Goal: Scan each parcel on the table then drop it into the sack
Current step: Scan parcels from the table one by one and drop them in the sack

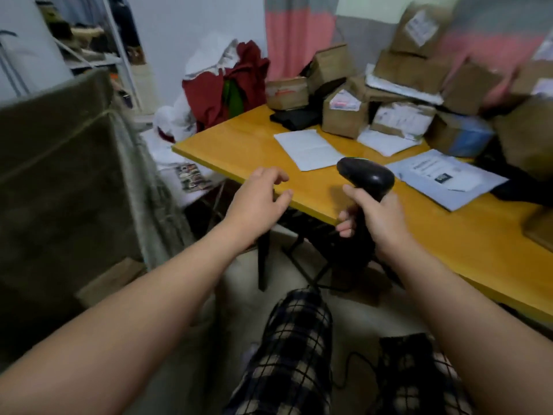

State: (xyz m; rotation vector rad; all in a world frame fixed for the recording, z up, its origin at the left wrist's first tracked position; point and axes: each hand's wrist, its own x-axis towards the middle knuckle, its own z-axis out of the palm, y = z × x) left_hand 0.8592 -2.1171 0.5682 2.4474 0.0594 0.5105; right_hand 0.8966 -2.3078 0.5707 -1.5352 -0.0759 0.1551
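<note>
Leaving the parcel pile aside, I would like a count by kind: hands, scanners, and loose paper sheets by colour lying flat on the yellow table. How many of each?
Hands: 2, left hand and right hand
Scanner: 1
White sheets: 2
Pale blue sheet: 1
Total: 6

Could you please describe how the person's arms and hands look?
Both forearms are bare, with no sleeves in view. The left hand and right hand wear no gloves, and no rings or watch show. The trousers are dark-and-cream plaid.
</note>
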